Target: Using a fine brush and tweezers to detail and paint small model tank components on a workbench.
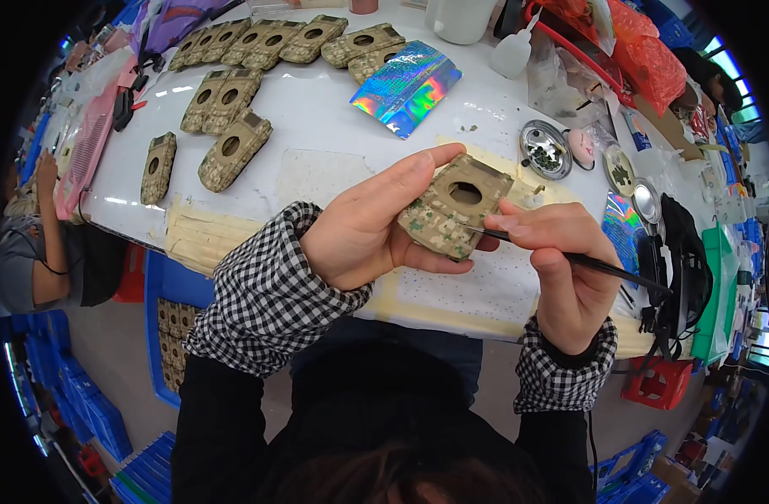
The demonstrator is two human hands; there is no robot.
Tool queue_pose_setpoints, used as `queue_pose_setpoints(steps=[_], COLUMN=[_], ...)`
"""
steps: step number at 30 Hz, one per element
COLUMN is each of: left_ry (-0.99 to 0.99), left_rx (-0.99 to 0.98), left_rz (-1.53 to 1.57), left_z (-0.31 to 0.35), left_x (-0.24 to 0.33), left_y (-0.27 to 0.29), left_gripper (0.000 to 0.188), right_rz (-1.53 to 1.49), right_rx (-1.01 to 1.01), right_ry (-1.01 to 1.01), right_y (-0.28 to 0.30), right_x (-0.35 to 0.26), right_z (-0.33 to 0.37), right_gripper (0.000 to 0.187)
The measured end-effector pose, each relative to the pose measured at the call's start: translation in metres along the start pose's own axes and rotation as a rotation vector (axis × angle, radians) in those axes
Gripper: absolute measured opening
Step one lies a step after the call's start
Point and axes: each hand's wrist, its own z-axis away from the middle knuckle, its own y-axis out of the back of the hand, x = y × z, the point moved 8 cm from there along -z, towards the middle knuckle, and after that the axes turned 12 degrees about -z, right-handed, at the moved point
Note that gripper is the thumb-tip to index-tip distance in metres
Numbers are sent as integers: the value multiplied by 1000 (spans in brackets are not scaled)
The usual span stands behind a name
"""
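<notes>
A camouflage-patterned toy tank hull with a round hole in its top lies tilted in my left hand, whose fingers wrap beneath and around it. My right hand pinches a pair of black tweezers, and their thin tip touches the hull's patterned face near the hole. Whether a small piece sits at the tip is too fine to make out. Farther back on the white table, several similar hulls stand in rows to the left. Both wrists wear checkered sleeve covers.
Ahead lies a shiny holographic pouch. To the right are a round tin with small dark green bits, a white squeeze bottle and a green bin. A blue tray of hulls sits below left. Another person's arm shows far left.
</notes>
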Motion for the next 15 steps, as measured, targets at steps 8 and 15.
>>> queue_pose_setpoints(steps=[8, 15], left_ry=[-9, -18], left_rx=[-4, -8], left_rz=[-32, -22], left_z=[0, 1], left_x=[0, 0], left_y=[1, 2], left_gripper=[54, 55], right_rz=[31, 54], right_rx=[-14, -13], right_ry=[4, 6], right_y=[-1, -3], right_x=[-1, -2], right_z=[-1, -1], right_gripper=[13, 13])
